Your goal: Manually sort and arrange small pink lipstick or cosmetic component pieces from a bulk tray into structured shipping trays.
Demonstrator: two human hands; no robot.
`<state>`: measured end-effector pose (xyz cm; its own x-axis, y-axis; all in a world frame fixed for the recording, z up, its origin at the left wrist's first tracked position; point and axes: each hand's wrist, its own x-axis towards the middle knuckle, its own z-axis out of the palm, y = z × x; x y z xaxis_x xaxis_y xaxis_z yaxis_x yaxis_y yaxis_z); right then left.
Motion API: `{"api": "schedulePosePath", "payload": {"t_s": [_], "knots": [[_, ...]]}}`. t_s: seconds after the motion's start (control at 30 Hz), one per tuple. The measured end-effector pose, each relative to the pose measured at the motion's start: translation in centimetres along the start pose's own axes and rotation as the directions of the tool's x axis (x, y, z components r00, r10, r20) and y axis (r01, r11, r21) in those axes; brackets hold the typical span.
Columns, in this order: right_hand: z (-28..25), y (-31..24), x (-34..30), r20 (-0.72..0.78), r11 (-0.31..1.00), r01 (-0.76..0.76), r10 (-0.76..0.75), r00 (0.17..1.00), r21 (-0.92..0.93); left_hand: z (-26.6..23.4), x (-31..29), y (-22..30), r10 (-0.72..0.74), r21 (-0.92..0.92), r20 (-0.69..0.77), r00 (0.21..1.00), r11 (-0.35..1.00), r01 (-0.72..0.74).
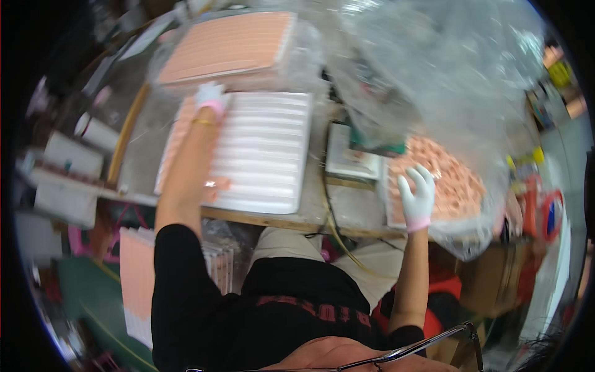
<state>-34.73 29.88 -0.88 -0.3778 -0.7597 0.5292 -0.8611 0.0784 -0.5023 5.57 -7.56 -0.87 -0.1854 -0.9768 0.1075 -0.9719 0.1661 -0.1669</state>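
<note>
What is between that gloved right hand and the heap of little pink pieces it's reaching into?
Nothing visible: the right hand already rests on the pink pieces, with the clear plastic bag lying open behind.

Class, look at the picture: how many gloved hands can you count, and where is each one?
2. The left hand rests at the far edge of the white grooved tray. The right hand is spread over the pile of small pink pieces. No others show.

Single head-worn fisheye view, steeply down onto near workbench (pixel 310 214).

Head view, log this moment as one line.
left hand on white tray top edge | right hand open over pink parts | both gloved
</note>
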Motion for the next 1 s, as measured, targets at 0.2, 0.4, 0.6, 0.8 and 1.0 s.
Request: {"api": "schedulePosePath", "payload": {"t_s": [0.2,0.4,0.6,0.8,1.0], "knots": [[-3.4,4.3,2.3,-0.107,0.999,-0.052,0.052,0.993,0.003,-0.3,1.3,-3.6,0.117,-0.032,0.102,0.988,0.993,-0.114],[-4.5,4.1,2.3,0.319,0.922,0.302,-0.218,0.922,-0.242,2.0,2.4,-3.2,0.328,-0.171,-0.116,0.937,0.923,-0.345],[-3.3,4.1,1.8,0.471,0.814,0.419,-0.208,0.857,-0.403,-1.8,1.2,-1.5,0.254,-0.261,0.200,0.946,0.945,-0.198],[-2.9,3.2,2.0,0.494,0.819,0.419,-0.197,0.847,-0.391,1.9,3.3,-5.5,0.224,-0.073,0.086,0.971,0.973,-0.218],[-2.8,-0.3,1.4,0.285,0.988,-0.016,-0.029,0.958,0.153,-5.6,-5.7,4.8,0.234,-0.849,0.069,0.970,0.524,-0.066]]}}
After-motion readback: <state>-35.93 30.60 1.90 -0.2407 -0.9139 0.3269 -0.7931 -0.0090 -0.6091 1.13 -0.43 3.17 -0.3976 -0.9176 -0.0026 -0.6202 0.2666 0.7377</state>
